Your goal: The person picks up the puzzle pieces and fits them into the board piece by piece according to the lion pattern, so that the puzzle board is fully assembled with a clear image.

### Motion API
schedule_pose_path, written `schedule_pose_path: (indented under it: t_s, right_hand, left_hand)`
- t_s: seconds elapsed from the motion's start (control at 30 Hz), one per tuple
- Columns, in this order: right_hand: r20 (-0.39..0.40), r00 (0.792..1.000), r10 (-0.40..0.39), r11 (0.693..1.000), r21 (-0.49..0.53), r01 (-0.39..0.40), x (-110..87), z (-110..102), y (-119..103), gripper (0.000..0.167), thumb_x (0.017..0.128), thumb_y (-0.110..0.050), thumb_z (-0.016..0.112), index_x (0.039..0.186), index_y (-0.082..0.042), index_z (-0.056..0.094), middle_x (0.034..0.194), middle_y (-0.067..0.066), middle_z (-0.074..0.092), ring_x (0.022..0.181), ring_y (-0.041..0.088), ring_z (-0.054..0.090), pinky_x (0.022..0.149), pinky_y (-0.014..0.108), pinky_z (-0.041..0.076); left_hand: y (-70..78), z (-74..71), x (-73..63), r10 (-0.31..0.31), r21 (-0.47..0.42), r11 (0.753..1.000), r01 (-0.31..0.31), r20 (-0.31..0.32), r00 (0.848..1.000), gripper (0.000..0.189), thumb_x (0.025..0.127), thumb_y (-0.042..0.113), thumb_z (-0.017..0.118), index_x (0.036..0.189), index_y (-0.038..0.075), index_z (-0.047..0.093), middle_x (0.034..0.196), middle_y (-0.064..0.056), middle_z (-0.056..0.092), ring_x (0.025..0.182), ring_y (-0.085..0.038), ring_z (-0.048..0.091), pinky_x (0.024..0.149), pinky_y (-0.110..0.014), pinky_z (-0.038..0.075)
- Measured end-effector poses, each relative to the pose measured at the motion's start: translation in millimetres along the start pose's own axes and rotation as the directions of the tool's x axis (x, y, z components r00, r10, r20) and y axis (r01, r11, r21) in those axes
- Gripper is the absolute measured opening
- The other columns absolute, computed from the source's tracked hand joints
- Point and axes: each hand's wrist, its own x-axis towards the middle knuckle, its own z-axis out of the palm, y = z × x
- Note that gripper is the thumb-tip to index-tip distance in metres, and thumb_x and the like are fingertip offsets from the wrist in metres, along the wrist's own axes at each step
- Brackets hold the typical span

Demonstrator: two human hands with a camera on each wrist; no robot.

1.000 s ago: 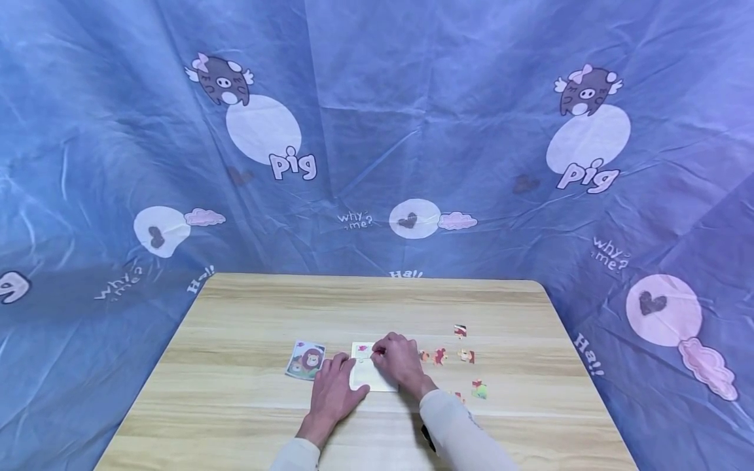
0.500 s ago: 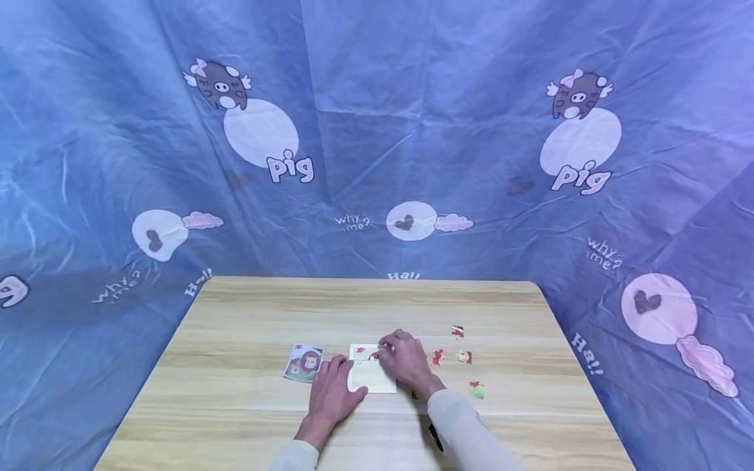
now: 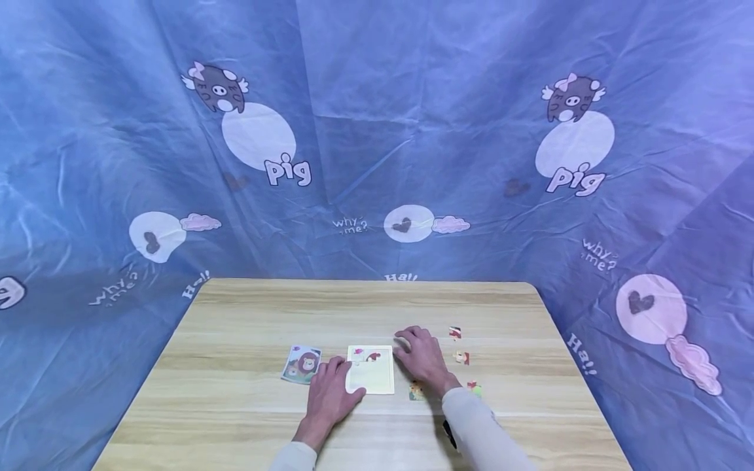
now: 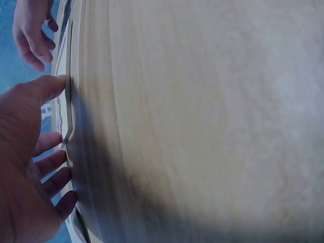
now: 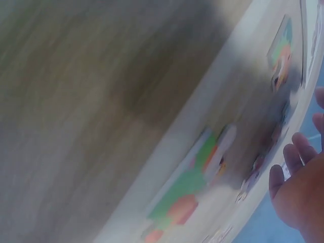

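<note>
A square cream puzzle tray [image 3: 372, 382] lies on the table in the head view. In its upper part are a puzzle piece with a pink butterfly [image 3: 358, 352] and a red-brown puzzle piece [image 3: 374, 357]. My left hand [image 3: 327, 396] rests at the tray's left side, fingers spread; in the left wrist view its thumb [image 4: 50, 87] touches the tray edge. Just right of the tray hovers my right hand [image 3: 425, 358], fingers loosely bent, with no piece visible in it. Below that hand lies an orange and green puzzle piece [image 3: 416, 391].
A lion picture card [image 3: 303, 364] lies left of the tray. More loose pieces lie to the right: a dark red one [image 3: 455, 332], a pale-faced one [image 3: 462, 358] and a green one [image 3: 474, 388]. Blue printed cloth [image 3: 353, 131] hangs behind the wooden table [image 3: 283, 301].
My right hand has let go of the red-brown puzzle piece, which now lies in the tray, and has moved right off the tray. The left hand stays at the tray's left side.
</note>
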Motion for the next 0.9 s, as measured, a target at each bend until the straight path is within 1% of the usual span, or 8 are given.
schedule_pose_path:
  t_s: [0.17,0.33,0.43,0.67,0.9]
  right_hand:
    - [0.039,0.999,0.025,1.0,-0.012,-0.025,0.6,-4,6,0.04,0.091,-0.044,0.062,0.125,-0.023,0.063,0.131,0.006,0.06,0.123,0.03,0.052,0.099,0.051,0.04]
    - [0.045,0.998,0.048,0.998,-0.033,-0.047,-0.6,-10,12,0.043,0.092,-0.045,0.058,0.129,-0.022,0.061,0.137,0.008,0.057,0.129,0.031,0.048,0.103,0.055,0.037]
    - [0.04,0.997,0.07,0.997,-0.036,-0.069,-1.6,-12,17,0.042,0.092,-0.044,0.059,0.129,-0.022,0.06,0.137,0.009,0.057,0.13,0.031,0.047,0.106,0.056,0.035]
    - [0.038,0.996,0.081,0.996,-0.049,-0.079,-3.0,-15,24,0.039,0.093,-0.04,0.059,0.127,-0.02,0.062,0.134,0.009,0.058,0.128,0.033,0.048,0.103,0.058,0.037]
    - [0.042,0.994,0.097,0.994,-0.058,-0.094,-2.4,-19,32,0.038,0.095,-0.039,0.057,0.127,-0.02,0.062,0.136,0.01,0.056,0.129,0.033,0.047,0.104,0.058,0.036]
  left_hand:
    - [0.3,-1.6,0.2,-0.007,-0.013,1.0,0.007,0.002,1.0,0.066,0.071,0.049,0.075,0.123,0.01,0.064,0.129,-0.007,0.057,0.108,-0.027,0.051,0.088,-0.044,0.045]
    - [1.8,-3.3,-0.9,-0.01,-0.017,1.0,0.01,0.001,1.0,0.066,0.071,0.049,0.075,0.123,0.01,0.064,0.129,-0.007,0.057,0.108,-0.026,0.051,0.088,-0.044,0.044]
    - [2.0,-3.4,-1.6,-0.011,-0.019,1.0,0.011,0.004,1.0,0.065,0.071,0.049,0.074,0.123,0.01,0.064,0.129,-0.007,0.057,0.108,-0.026,0.051,0.088,-0.044,0.044]
    - [1.0,-2.6,-1.4,-0.008,-0.02,1.0,0.008,-0.001,1.0,0.064,0.071,0.048,0.074,0.122,0.011,0.064,0.128,-0.006,0.058,0.108,-0.026,0.051,0.087,-0.044,0.044]
    - [1.5,-1.3,-1.2,-0.012,-0.018,1.0,0.012,-0.002,1.0,0.065,0.071,0.049,0.074,0.122,0.011,0.064,0.128,-0.006,0.057,0.107,-0.026,0.051,0.086,-0.043,0.044]
